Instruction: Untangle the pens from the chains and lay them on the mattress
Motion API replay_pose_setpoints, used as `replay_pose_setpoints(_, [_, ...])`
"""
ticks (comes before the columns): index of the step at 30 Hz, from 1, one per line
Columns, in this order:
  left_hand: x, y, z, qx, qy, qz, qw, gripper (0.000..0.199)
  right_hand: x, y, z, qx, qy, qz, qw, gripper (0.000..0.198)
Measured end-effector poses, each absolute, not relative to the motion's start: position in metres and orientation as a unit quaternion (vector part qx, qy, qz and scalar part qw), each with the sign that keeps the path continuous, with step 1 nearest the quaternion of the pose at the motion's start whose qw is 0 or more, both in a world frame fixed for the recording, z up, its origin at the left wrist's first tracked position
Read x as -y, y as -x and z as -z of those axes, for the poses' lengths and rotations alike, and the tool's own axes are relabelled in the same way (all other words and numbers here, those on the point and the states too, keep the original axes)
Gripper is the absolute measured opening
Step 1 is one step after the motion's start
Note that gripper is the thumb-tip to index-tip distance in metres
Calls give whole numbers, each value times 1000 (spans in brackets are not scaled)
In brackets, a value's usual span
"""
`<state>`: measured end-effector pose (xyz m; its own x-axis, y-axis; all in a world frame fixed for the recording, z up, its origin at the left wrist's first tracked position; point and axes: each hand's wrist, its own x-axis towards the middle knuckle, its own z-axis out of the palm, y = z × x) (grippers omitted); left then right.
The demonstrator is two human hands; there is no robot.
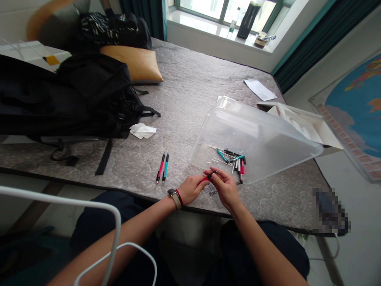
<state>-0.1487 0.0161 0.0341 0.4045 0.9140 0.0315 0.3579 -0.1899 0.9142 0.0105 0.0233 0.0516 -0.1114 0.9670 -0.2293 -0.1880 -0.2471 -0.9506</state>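
The left hand [192, 190] grasps a slim red-and-black pen [204, 180] by its red barrel, with the fingers curled around it, while the right hand [226, 190] pinches the black end between thumb and fingertips. The pen is held between the two hands, above the near edge of a grey quilted mattress [190, 95]. A watch with a beige strap [175, 199] and a thin red band circle the left wrist. To the left of the hands, a red pen with black ends [160, 168] and a teal pen with black ends [166, 168] lie side by side on the mattress, close together and roughly parallel. Just beyond the right hand, a loose heap of teal, black, red and white pen parts [239, 161] lies at the near left part of a large translucent plastic container [276, 145]. Behind the container's right side stands an open white cardboard box [329, 135], and a flat white sheet of paper [260, 90] lies farther back. A crumpled white tissue [143, 130] sits beside a black fabric backpack [95, 91] on the left.
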Motion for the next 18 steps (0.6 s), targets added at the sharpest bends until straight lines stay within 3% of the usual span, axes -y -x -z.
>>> replay_pose_setpoints(4, [-15, 147, -31, -446, -715, -308, 442, 29, -22, -7, -46, 398, 538, -550, 499, 33])
replay_pose_setpoints(9, [-16, 146, -28, -459, -694, -321, 452, 33, -22, -9, -51, 409, 477, -631, 456, 41])
replay_pose_setpoints(13, [-17, 146, -27, -452, -698, -331, 447, 30, -24, -11, -46, 388, 497, -606, 485, 30])
replay_pose_setpoints(18, [-15, 145, -28, -447, -707, -325, 441, 30, -23, -10, -47, 380, 499, -613, 480, 29])
